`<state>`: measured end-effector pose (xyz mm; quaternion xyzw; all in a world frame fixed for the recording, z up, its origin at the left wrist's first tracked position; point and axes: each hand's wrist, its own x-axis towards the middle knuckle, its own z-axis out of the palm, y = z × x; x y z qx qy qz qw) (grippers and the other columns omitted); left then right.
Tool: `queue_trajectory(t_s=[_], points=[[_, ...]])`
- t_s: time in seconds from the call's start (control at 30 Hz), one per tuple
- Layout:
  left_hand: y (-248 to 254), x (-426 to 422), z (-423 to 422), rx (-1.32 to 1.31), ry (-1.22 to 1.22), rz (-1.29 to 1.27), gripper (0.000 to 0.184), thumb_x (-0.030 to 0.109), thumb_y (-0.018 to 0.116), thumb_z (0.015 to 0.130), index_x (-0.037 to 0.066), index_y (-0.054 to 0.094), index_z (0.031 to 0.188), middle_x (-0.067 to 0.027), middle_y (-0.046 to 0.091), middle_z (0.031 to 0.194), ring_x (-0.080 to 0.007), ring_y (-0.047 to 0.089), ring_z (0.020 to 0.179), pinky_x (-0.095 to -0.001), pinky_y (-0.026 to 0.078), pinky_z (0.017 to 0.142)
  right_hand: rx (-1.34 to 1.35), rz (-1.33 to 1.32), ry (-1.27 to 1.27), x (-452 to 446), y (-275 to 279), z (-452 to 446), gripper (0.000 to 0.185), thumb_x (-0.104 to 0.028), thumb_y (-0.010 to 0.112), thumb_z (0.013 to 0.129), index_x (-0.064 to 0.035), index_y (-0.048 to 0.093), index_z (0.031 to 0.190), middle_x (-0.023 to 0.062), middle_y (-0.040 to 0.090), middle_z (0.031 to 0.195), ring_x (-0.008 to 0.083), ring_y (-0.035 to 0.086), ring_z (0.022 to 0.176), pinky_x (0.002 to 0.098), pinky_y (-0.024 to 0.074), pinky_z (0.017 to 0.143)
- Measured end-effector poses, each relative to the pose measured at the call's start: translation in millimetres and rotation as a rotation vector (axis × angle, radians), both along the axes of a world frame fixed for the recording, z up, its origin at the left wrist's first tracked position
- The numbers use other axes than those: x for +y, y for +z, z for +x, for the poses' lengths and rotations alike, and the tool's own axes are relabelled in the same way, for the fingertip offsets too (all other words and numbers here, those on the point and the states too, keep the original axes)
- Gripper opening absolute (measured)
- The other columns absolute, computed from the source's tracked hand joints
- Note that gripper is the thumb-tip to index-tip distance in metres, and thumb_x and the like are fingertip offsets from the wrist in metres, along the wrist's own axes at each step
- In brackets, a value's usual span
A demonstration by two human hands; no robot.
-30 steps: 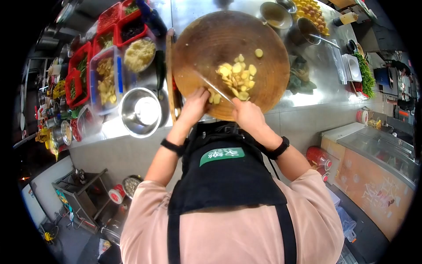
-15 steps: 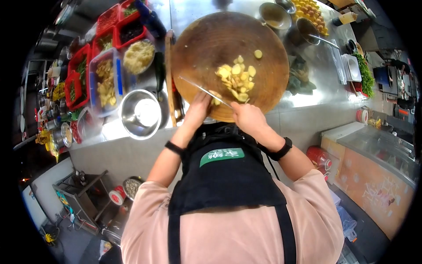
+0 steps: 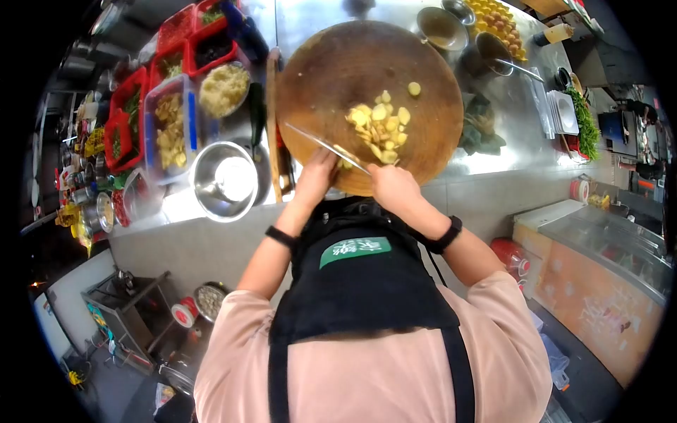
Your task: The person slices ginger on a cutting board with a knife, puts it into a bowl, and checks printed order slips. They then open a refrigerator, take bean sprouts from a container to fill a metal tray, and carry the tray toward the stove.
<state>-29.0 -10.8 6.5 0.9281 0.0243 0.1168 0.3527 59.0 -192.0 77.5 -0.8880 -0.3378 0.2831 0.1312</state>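
A big round wooden chopping board lies before me with a heap of pale yellow slices on it, and one slice apart at the upper right. My right hand is closed round the handle of a knife, whose blade points up and left across the board's near edge. On the near left part of the board, my left hand has its fingers bent and pressed together beside the blade. A few slices show by its fingertips; what it pinches is mostly hidden under the knife.
Left of the board stand a steel bowl, a clear tub of slices, a bowl of minced food and red baskets. To the right are a dark cloth, a pot and stacked plates.
The knife has shifted slightly left and its blade lies flatter than a second ago. My left hand has drawn back a little toward me. The heap looks much the same.
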Motion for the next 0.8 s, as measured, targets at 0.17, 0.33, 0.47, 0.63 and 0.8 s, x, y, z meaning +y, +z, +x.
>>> queue_trajectory(t_s=[0.17, 0.33, 0.47, 0.63, 0.8], points=[[-3, 1, -2, -0.01, 0.003, 0.031, 0.023, 0.0, 0.066, 0.074, 0.0, 0.06, 0.097, -0.0168, 0.059, 0.102, -0.0373, 0.056, 0.097, -0.0434, 0.048, 0.082, -0.093, 0.106, 0.006, 11, -23, 5, 0.018, -0.013, 0.049, 0.087, -0.0029, 0.062, 0.093, 0.0202, 0.066, 0.074, 0.0383, 0.067, 0.071, 0.0498, 0.0531, 0.064], [-3, -2, -4, -0.061, 0.034, -0.006, 0.021, 0.0, 0.065, 0.075, 0.001, 0.06, 0.096, -0.0163, 0.058, 0.098, -0.0367, 0.056, 0.094, -0.0433, 0.049, 0.08, -0.049, 0.051, -0.01, 1, 6, -4, 0.018, -0.013, 0.049, 0.087, -0.0027, 0.063, 0.091, 0.0199, 0.067, 0.075, 0.039, 0.067, 0.072, 0.0501, 0.0531, 0.064], [-8, -1, -1, -0.087, 0.021, 0.01, 0.018, 0.0, 0.066, 0.076, 0.001, 0.059, 0.092, -0.0161, 0.057, 0.094, -0.0363, 0.056, 0.091, -0.0437, 0.048, 0.077, -0.041, 0.035, 0.005, 11, -28, 0, 0.017, -0.013, 0.051, 0.085, -0.0026, 0.063, 0.09, 0.0202, 0.066, 0.076, 0.0402, 0.066, 0.074, 0.0508, 0.0528, 0.067], [-14, 2, -6, -0.088, 0.019, -0.033, 0.016, -0.001, 0.066, 0.075, 0.001, 0.057, 0.088, -0.0161, 0.056, 0.093, -0.0372, 0.055, 0.091, -0.0437, 0.047, 0.077, -0.025, 0.05, -0.021, 1, 11, 5, 0.016, -0.013, 0.052, 0.085, -0.0036, 0.063, 0.091, 0.0205, 0.066, 0.077, 0.0393, 0.067, 0.077, 0.0501, 0.0532, 0.07], [-8, -2, -2, -0.109, 0.037, -0.052, 0.015, -0.002, 0.066, 0.074, 0.0, 0.057, 0.086, -0.0164, 0.055, 0.093, -0.0374, 0.054, 0.091, -0.0438, 0.047, 0.077, 0.01, -0.024, 0.007, 0, 9, -3, 0.017, -0.014, 0.052, 0.085, -0.0034, 0.064, 0.092, 0.0207, 0.067, 0.078, 0.0395, 0.067, 0.078, 0.0496, 0.0534, 0.071]])
